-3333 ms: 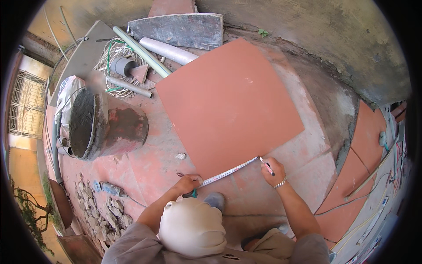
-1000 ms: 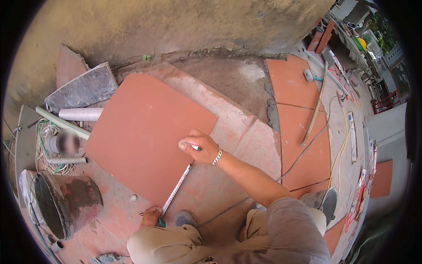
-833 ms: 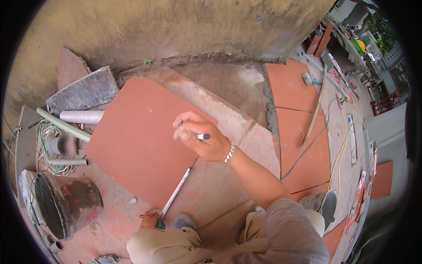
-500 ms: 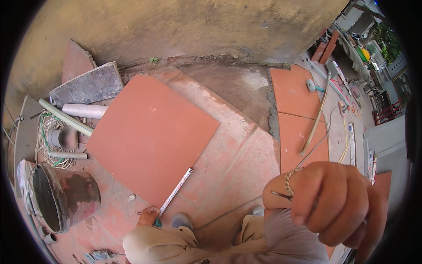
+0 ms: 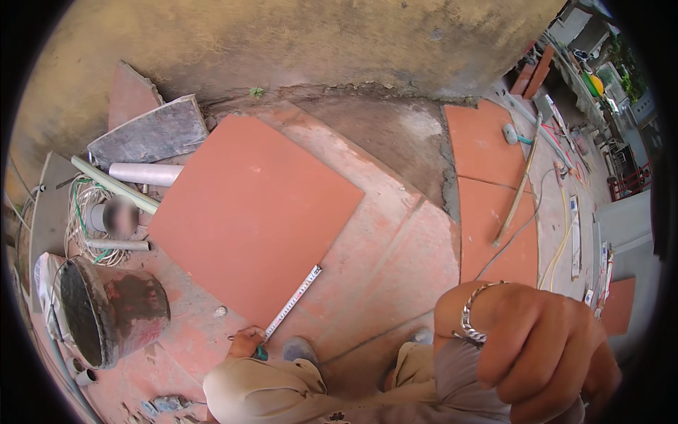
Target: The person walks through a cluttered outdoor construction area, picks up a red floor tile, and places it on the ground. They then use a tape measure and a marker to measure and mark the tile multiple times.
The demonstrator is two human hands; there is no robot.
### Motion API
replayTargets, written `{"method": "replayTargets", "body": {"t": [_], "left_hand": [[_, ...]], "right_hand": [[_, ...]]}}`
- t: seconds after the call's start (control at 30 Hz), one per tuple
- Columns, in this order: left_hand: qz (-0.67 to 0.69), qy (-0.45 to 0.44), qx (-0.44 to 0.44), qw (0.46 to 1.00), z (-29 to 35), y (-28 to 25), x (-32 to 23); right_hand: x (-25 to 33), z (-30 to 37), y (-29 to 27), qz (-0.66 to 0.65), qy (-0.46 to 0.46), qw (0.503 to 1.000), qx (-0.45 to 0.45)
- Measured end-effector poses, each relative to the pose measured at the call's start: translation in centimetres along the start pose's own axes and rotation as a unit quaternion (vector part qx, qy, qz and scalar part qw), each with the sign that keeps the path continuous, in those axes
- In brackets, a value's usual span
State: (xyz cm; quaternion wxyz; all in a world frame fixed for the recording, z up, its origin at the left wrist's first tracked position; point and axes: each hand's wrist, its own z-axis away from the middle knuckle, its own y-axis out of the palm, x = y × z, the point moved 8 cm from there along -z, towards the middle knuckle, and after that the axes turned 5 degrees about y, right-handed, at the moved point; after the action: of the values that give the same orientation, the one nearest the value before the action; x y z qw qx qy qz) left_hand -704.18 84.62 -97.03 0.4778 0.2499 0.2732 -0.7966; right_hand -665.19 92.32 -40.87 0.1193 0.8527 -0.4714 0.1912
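Note:
A large square terracotta tile (image 5: pixel 254 219) lies in front of me. Along its near right edge runs the extended blade of a tape measure (image 5: pixel 293 302), reaching close to the tile's right-hand side. My left hand (image 5: pixel 245 343) is closed at the near corner of the tile, by the blade's near end, with the green tape case partly showing beneath the fingers. My right hand (image 5: pixel 540 346) is raised close to the camera, fingers curled into a fist, a silver chain bracelet (image 5: pixel 472 311) at its wrist. Whatever it may hold is hidden by the fingers.
A mortar-stained bucket (image 5: pixel 134 300) stands at left, near coiled cable (image 5: pixel 79 230), pipes (image 5: pixel 116 185) and a broken slab (image 5: pixel 150 132). Laid tiles (image 5: pixel 496 226) on the right carry a wooden stick (image 5: pixel 518 187) and a mallet (image 5: pixel 510 133). A yellowish wall (image 5: pixel 296 46) rises behind.
The scene has shifted slightly rightward in view. My right hand has turned a little and lowered, and the bracelet now shows more fully. My left hand stays at the tape measure.

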Motion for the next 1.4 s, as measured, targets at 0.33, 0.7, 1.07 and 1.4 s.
{"method": "replayTargets", "body": {"t": [0.33, 0.7, 1.07, 1.4], "left_hand": [[0.001, 0.005, 0.019, 1.0, -0.4, -0.1, 0.7], [-0.03, 0.02, 0.009, 0.999, 0.1, 0.0, -0.5], [-0.006, 0.001, 0.017, 1.0, 0.5, 0.2, -1.0], [-0.007, 0.005, 0.016, 1.0, 0.0, 0.2, 0.0]], "right_hand": [[-0.7, 0.4, 0.3, -0.064, 0.024, 0.993, 0.099], [-0.5, 0.1, 1.2, 0.05, 0.046, 0.996, 0.051], [-0.8, 0.3, -1.2, -0.075, 0.124, 0.984, 0.104], [-1.1, 2.3, -5.7, -0.014, 0.08, 0.983, -0.162]]}}
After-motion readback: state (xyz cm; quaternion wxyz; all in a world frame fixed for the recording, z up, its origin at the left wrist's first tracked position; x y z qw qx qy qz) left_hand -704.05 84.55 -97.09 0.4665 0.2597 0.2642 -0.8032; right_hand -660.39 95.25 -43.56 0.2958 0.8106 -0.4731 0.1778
